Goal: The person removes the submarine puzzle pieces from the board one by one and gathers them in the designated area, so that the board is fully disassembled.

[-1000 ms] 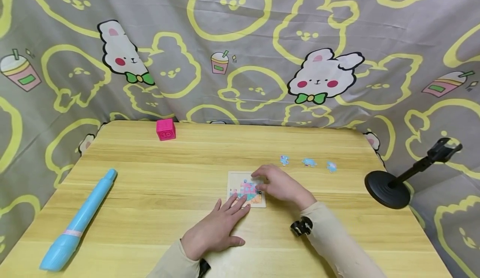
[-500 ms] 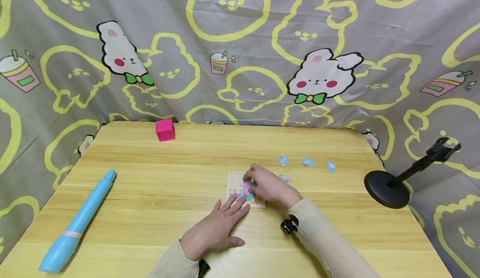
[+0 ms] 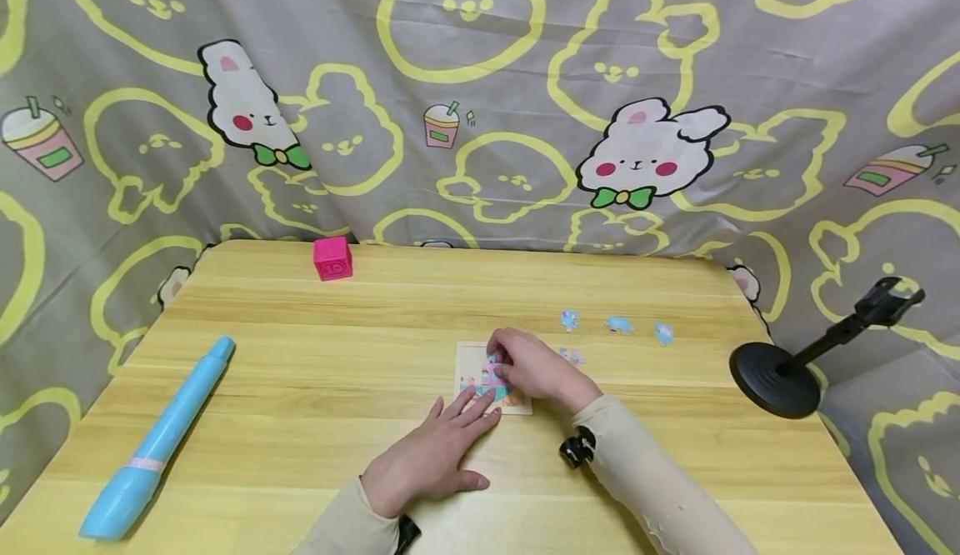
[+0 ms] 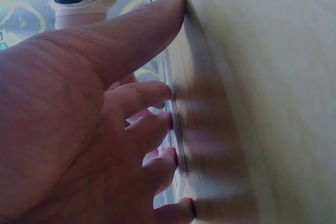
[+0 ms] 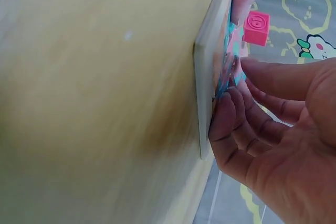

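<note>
A small wooden jigsaw tray lies on the table, partly filled with pink, teal and orange pieces; its upper part shows bare wood. My left hand rests with spread fingers on its lower left part. Over the right side of the tray is my right hand, pinching a puzzle piece between thumb and fingers. That piece stands tilted against the picture in the right wrist view, and fingers cover much of it. Just right of the right hand lies a loose pink-and-blue puzzle piece.
Farther back on the right lie blue puzzle pieces in a row. A black stand is at the right edge. At the left lies a blue microphone-shaped toy. A pink cube sits near the back edge, before a patterned curtain.
My right hand has moved left across the tray, uncovering the loose piece beside it, and now stays nearly in place with small finger shifts. The left hand has stayed still.
</note>
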The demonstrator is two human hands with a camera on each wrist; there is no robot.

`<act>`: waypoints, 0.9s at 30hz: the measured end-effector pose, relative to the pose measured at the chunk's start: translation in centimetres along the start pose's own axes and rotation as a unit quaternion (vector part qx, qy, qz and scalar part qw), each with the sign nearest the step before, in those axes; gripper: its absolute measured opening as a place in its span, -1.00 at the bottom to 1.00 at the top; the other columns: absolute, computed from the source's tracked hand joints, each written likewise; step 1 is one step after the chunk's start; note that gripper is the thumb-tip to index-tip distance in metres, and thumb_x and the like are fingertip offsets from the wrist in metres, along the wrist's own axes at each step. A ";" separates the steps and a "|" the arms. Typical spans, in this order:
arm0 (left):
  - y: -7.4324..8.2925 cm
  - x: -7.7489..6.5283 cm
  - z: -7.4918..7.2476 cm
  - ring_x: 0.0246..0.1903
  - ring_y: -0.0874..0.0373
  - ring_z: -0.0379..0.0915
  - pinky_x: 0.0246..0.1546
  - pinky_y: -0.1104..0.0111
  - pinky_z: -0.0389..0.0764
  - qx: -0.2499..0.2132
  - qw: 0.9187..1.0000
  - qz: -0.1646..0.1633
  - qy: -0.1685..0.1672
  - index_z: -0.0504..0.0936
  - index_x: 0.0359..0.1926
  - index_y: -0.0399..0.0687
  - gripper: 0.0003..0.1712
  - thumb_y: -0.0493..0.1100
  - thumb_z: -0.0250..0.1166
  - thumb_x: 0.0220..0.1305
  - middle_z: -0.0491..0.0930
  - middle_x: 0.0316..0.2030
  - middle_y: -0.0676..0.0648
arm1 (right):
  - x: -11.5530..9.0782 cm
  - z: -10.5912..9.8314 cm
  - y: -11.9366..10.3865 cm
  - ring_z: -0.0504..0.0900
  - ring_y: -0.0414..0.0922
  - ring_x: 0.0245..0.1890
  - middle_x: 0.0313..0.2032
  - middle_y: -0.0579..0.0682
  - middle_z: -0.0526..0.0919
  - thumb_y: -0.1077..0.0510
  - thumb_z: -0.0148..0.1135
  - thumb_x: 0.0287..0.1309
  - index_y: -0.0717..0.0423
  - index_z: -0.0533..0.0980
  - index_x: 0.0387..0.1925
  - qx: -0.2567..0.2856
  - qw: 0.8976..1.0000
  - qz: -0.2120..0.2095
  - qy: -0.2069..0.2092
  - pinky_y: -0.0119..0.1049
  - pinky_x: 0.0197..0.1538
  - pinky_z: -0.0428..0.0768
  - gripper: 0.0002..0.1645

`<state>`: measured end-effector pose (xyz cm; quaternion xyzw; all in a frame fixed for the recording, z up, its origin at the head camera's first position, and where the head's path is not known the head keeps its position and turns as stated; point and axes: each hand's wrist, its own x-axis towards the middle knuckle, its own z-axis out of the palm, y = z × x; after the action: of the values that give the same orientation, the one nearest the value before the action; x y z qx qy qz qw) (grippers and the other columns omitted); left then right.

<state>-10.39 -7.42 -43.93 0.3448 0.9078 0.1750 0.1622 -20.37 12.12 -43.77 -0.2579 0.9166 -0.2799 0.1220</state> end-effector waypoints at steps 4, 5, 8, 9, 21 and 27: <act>0.0 0.0 0.0 0.49 -0.06 -0.25 0.34 -0.16 0.04 -0.001 1.000 0.000 0.001 0.25 0.47 -0.08 -0.08 0.13 0.38 0.20 0.00 0.51 -0.07 | 0.1 -0.1 -0.1 0.45 -0.18 -0.41 -0.39 -0.11 0.46 0.29 0.22 0.29 0.11 0.54 -0.19 -0.005 1.000 0.007 0.002 -0.26 -0.29 0.49 -0.91; 0.0 0.0 0.0 0.49 -0.06 -0.25 0.34 -0.16 0.04 0.000 1.000 0.000 0.002 0.25 0.47 -0.08 -0.08 0.13 0.38 0.20 0.00 0.51 -0.07 | 0.1 -0.1 -0.1 0.45 -0.18 -0.41 -0.40 -0.12 0.46 0.29 0.22 0.30 0.10 0.55 -0.21 -0.004 1.000 0.008 0.002 -0.26 -0.29 0.49 -0.93; 0.0 0.0 0.0 0.49 -0.06 -0.25 0.34 -0.16 0.04 0.002 1.000 0.001 0.003 0.25 0.47 -0.08 -0.08 0.13 0.39 0.19 0.00 0.51 -0.07 | 0.0 -0.2 0.0 0.47 -0.19 -0.42 -0.43 -0.13 0.49 0.31 0.19 0.31 0.07 0.54 -0.26 0.018 1.000 0.010 0.004 -0.26 -0.30 0.50 -0.92; 0.0 0.0 0.0 0.49 -0.06 -0.24 0.34 -0.16 0.04 0.003 1.000 0.002 0.004 0.25 0.47 -0.08 -0.08 0.14 0.39 0.19 0.01 0.51 -0.07 | 0.0 -0.3 0.0 0.48 -0.19 -0.42 -0.43 -0.13 0.50 0.31 0.18 0.31 0.06 0.54 -0.27 0.030 0.999 0.012 0.004 -0.26 -0.29 0.51 -0.90; 0.0 -0.1 0.1 0.48 -0.07 -0.23 0.34 -0.16 0.05 0.005 1.000 0.002 0.005 0.25 0.47 -0.09 -0.07 0.13 0.39 0.18 -0.01 0.51 -0.07 | -2.6 -3.7 2.4 0.57 -0.13 -0.36 -0.37 -0.04 0.57 0.34 0.16 0.32 0.19 0.55 -0.14 0.139 0.989 0.017 0.053 -0.22 -0.27 0.64 -0.88; 0.0 -0.1 0.1 0.49 -0.07 -0.24 0.35 -0.16 0.03 0.000 1.000 0.001 0.002 0.24 0.47 -0.09 -0.07 0.11 0.40 0.18 -0.03 0.52 -0.07 | -5.1 -5.9 4.9 0.57 -0.08 -0.35 -0.37 0.02 0.59 0.34 0.21 0.28 0.21 0.55 -0.20 0.156 0.983 0.050 0.082 -0.14 -0.29 0.64 -0.93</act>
<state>-10.29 -7.42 -44.02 0.3455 0.9078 0.1755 0.1603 -20.27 21.05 -41.41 -0.1660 0.8804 -0.4331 0.0986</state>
